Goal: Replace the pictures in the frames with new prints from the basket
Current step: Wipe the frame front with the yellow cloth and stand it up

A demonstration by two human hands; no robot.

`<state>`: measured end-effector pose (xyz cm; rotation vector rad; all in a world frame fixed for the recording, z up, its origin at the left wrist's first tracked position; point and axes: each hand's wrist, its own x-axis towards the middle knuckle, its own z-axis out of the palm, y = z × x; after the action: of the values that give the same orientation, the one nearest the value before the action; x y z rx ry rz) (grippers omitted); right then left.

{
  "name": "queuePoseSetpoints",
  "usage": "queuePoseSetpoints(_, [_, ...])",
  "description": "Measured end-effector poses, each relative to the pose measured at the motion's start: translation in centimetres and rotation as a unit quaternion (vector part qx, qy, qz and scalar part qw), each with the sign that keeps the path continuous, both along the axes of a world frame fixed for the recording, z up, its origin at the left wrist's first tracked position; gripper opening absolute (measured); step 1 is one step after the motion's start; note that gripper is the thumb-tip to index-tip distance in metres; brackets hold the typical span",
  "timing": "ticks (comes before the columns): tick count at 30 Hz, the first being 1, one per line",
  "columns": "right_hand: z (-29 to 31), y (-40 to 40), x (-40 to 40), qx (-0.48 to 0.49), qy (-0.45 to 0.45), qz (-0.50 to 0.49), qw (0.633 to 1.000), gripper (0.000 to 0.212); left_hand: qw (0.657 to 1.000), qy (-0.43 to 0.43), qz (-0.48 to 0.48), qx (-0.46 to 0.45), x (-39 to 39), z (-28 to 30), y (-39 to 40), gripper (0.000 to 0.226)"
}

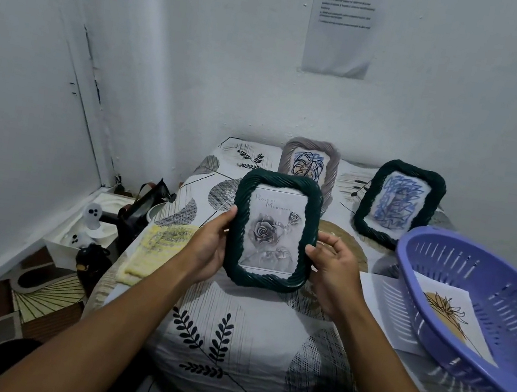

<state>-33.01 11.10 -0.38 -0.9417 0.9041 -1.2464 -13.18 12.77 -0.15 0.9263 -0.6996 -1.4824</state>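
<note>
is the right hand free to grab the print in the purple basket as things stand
Probably not yet: the right hand grips the dark green frame together with the left hand. The print lies uncovered in the open basket beside it.

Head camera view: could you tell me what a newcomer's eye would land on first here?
First, the dark green frame with a grey rose print, held upright at the centre by the left hand and right hand. Next, the purple basket at the right, holding a print. Two more frames stand behind on the leaf-patterned cloth.
</note>
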Motion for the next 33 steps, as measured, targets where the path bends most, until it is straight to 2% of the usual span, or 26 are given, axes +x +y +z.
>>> queuePoseSetpoints(9, [-0.2,-0.4,0.1,0.003,0.013,0.02,1.0,0.023,1.0,0.02,-0.008,-0.002,0.7,-0.3,-0.4,0.043])
queuePoseSetpoints(17, [0.9,-3.0,3.2,0.002,-0.009,0.052,0.999,0.021,1.0,-0.011,0.001,-0.015,3.4,1.3,-2.2,0.05])
queuePoseSetpoints(23, [1.8,-7.8,8.4,0.003,-0.014,0.052,0.999,0.003,0.998,-0.025,0.045,-0.031,6.9,2.3,-5.2,0.067])
queuePoseSetpoints(26, [1.9,-10.9,11.0,0.007,-0.023,0.053,0.998,0.007,0.997,-0.01,0.066,-0.025,8.4,2.8,-7.0,0.057])
queuePoseSetpoints(33, [1.2,-16.9,15.4,0.007,0.024,0.054,0.998,0.012,0.996,0.007,0.088,-0.016,11.3,1.9,-11.6,0.056])
